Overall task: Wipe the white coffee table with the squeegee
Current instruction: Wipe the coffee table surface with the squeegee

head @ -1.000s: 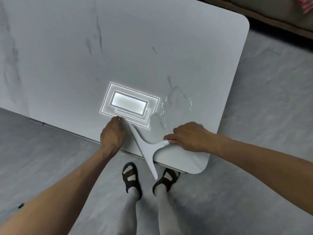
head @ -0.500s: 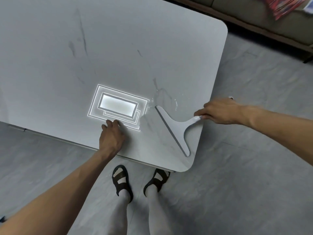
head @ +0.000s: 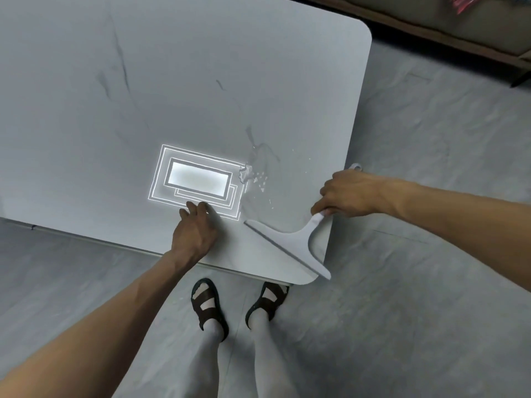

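Note:
The white coffee table (head: 201,81) fills the upper left, its near right corner rounded. A white squeegee (head: 290,242) lies with its blade slanting across that corner, one blade tip reaching past the table's edge. My right hand (head: 349,193) grips the squeegee's handle at the table's right edge. My left hand (head: 195,228) rests flat on the tabletop near the front edge, fingers straight, left of the blade. A patch of water drops (head: 253,173) sits on the table just beyond the blade.
A bright reflection of a ceiling light (head: 198,179) shows on the tabletop by my left fingers. My feet in dark sandals (head: 209,303) stand on the grey floor below the table corner. A sofa base (head: 448,38) runs along the top right.
The squeegee has slid toward the table's near right corner, its blade tip now over the edge. My right hand moved with the handle. My left hand stayed on the table.

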